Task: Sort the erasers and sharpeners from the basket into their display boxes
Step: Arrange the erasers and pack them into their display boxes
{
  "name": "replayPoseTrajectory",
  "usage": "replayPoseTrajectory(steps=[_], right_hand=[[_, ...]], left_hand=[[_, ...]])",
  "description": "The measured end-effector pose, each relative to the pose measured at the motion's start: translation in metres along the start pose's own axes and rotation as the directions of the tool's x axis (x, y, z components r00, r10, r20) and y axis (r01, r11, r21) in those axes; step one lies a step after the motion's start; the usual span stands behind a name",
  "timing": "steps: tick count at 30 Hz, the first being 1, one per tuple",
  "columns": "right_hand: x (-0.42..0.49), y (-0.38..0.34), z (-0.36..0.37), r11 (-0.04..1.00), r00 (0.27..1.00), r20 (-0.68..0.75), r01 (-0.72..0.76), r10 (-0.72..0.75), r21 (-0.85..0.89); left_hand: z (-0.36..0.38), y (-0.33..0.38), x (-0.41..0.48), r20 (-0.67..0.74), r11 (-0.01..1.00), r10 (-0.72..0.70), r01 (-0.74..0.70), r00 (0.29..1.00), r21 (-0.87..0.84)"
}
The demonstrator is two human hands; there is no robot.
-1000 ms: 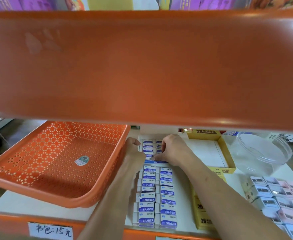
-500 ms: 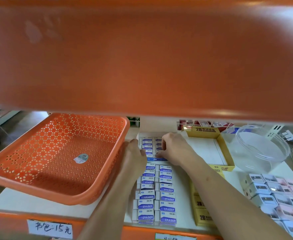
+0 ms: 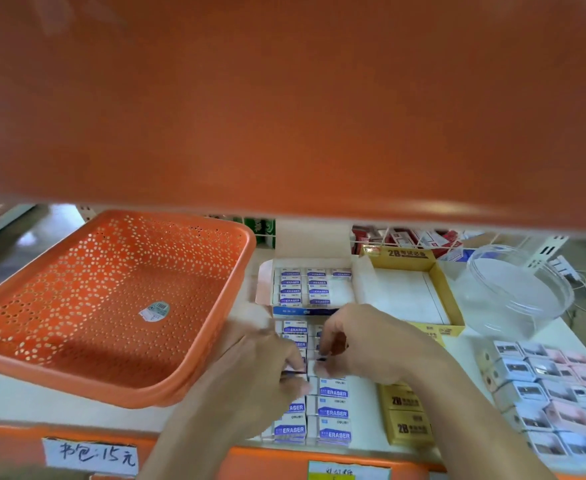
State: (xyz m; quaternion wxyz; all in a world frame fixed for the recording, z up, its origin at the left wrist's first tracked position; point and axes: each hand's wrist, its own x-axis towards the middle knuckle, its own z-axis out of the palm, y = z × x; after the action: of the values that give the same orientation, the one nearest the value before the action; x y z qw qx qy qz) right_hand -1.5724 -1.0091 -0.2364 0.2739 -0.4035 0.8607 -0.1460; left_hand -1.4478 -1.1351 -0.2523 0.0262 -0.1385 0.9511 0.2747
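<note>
White and blue erasers (image 3: 333, 412) lie in two rows on the white shelf (image 3: 364, 420). Behind them an open eraser display box (image 3: 305, 310) is partly filled with erasers. My left hand (image 3: 267, 358) and my right hand (image 3: 364, 344) sit over the middle of the rows, fingers curled down onto single erasers and pinching them. The orange perforated basket (image 3: 215, 341) stands at the left, holding only a sticker. Boxed sharpeners (image 3: 540, 386) in grey and pink are lined up at the right.
An orange shelf board (image 3: 284, 98) overhead fills the upper view. A yellow 2B display box (image 3: 447, 292) stands behind my right hand, and yellow 2B packs (image 3: 405, 417) lie beside the erasers. A clear round tub (image 3: 516, 292) sits at the back right. A handwritten price label (image 3: 90, 455) marks the front edge.
Both hands have drawn back from the eraser display box to the loose rows of erasers nearer the front. The camera has tilted down a little.
</note>
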Motion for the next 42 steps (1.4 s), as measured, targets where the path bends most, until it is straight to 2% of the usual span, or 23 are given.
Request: replayPoseTrajectory(steps=[6, 10, 15, 20, 23, 27, 33, 39, 42], right_hand=[[-0.002, -0.001, 0.008, 1.000, 0.999, -0.028, 0.028, -0.028, -0.013], [-0.002, -0.001, 0.013, 0.999, 0.998, -0.045, 0.042, -0.044, -0.029], [-0.006, -0.002, 0.014, 0.996, 0.992, -0.097, 0.076, -0.079, -0.035], [-0.002, 0.001, 0.009, 0.997, 0.979, -0.191, 0.072, -0.068, 0.011], [0.008, 0.005, 0.001, 0.998, 0.954, -0.294, 0.055, -0.048, 0.013], [0.024, 0.007, -0.010, 0.999, 0.926, -0.376, 0.000, 0.015, 0.039], [0.040, 0.004, -0.010, 0.995, 0.958, -0.286, -0.056, 0.032, -0.077], [0.052, 0.003, -0.008, 0.969, 0.981, -0.190, -0.072, 0.026, -0.237], [0.054, 0.003, -0.009, 0.970, 0.985, -0.175, -0.056, 0.014, -0.238]], left_hand=[[0.003, 0.002, -0.001, 0.071, 0.998, -0.064, 0.065, 0.995, -0.009], [0.006, 0.002, -0.001, 0.060, 0.998, -0.055, 0.057, 0.997, -0.023], [0.006, -0.001, 0.004, -0.054, 0.999, 0.025, -0.027, 0.998, -0.030], [0.009, -0.008, 0.019, -0.229, 0.994, 0.045, -0.065, 0.972, -0.084], [0.010, -0.008, 0.036, -0.344, 0.997, 0.033, -0.056, 0.939, -0.057], [0.003, -0.006, 0.055, -0.373, 1.000, 0.020, -0.018, 0.928, 0.008], [-0.001, -0.008, 0.072, -0.239, 0.997, -0.043, 0.058, 0.970, 0.058], [-0.006, -0.006, 0.084, -0.225, 0.998, -0.045, 0.052, 0.973, 0.028], [-0.011, -0.003, 0.090, -0.247, 0.998, -0.046, 0.052, 0.968, 0.019]])
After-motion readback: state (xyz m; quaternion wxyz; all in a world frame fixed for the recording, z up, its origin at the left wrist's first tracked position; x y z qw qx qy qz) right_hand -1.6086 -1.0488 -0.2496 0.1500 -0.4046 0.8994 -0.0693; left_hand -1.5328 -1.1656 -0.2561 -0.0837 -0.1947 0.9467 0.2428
